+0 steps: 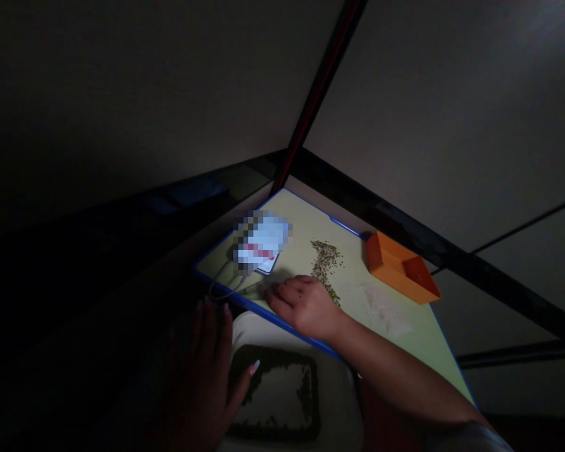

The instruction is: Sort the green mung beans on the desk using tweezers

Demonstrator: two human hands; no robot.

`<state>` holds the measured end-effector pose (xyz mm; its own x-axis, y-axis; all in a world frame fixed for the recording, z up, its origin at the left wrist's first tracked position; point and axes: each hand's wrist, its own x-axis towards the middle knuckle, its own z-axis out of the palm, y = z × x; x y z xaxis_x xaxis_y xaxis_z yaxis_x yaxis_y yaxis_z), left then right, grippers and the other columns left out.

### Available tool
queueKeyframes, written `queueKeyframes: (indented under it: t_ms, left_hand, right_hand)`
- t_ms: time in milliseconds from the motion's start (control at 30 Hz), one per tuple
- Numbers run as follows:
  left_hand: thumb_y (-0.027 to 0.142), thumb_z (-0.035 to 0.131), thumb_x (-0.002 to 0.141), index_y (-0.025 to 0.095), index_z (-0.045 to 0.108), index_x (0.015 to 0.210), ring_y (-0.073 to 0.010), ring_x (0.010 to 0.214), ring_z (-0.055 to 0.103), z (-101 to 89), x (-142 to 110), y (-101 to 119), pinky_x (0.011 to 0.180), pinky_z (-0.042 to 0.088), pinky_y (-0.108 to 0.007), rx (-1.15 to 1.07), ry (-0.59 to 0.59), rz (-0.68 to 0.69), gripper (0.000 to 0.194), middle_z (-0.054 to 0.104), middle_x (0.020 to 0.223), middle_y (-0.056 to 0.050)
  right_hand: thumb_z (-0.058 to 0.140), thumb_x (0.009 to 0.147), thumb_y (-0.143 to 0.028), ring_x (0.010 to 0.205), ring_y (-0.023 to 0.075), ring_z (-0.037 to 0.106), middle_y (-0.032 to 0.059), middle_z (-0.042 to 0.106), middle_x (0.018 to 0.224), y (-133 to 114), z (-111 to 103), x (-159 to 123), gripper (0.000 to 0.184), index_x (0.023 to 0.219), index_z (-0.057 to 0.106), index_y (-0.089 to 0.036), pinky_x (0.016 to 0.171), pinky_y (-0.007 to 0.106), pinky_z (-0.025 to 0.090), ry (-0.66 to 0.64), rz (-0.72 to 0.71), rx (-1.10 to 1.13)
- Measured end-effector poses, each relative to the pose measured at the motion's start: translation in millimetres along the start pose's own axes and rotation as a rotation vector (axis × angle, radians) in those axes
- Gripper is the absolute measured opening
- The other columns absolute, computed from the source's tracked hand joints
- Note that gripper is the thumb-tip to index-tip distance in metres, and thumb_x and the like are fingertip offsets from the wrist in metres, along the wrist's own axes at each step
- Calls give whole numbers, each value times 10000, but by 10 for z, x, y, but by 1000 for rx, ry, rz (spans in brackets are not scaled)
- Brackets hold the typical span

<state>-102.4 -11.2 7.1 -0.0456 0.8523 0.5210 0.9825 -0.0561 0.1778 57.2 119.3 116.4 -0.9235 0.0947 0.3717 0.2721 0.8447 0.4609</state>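
Note:
My right hand point(305, 305) rests near the front edge of a pale, blue-rimmed board point(311, 213), its fingers curled down. Whatever is under or between those fingers is hidden. Just beyond it, a strip of small greenish-brown grains point(326, 258) lies scattered on the board. My left hand point(211, 370), dim in shadow, is held with the fingers stretched out and the thumb spread, holding nothing visible. It is at the left side of a white tub point(250, 328), below the board's edge. Dark grains point(306, 422) line the tub's bottom around a bare, pale middle.
A lit phone point(263, 242) with a cable point(222, 295) lies at the board's left. An orange open box point(400, 267) stands at its right edge. A whitish patch point(387, 311) shows on the board near my forearm. Walls meet behind, and the room is dark.

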Motion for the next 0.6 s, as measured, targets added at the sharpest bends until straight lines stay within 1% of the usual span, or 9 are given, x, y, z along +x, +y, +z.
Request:
queueKeyframes:
  t_ms: [67,167,367,433,600]
  left_hand:
    - [555,351,798,104,146,1439,-374,1451,174,8,-10,-1,1047,295,-604,-13,-11,-17,810,221,1542,-262]
    - [558,364,793,138,157,1441,-377,1454,170,27,-29,-13,1055,288,-609,-37,-24,-37,800,195,1555,-252]
    - [558,379,784,128,164,1440,-383,1451,179,28,-34,-32,1060,289,-618,-34,-18,2,813,252,1532,-260]
    - [563,396,777,145,160,1442,-378,1451,185,14,-21,-28,1059,302,-599,-34,-21,18,821,242,1543,-241]
    - [560,427,766,139,156,1443,-361,1449,190,13,27,-16,1050,334,-511,-18,-2,90,842,123,1587,-206]
  right_hand:
    - [486,946,-167,634,131,573,7,682,731,-6,-21,-14,181,943,666,-161,523,295,358,2,-2,0]
    - [502,939,-163,612,128,565,0,660,694,-18,-41,-47,165,926,667,-158,513,298,350,-8,3,11]
    - [509,932,-152,585,123,539,6,637,672,-21,-112,-179,152,913,659,-145,512,302,346,-11,5,12]
    - [527,920,-152,588,126,544,5,635,668,-9,-152,-240,133,906,659,-142,517,303,351,7,-2,3]
    - [545,909,-153,617,128,553,11,648,687,20,-207,-412,119,927,662,-142,547,302,369,5,-19,-22]
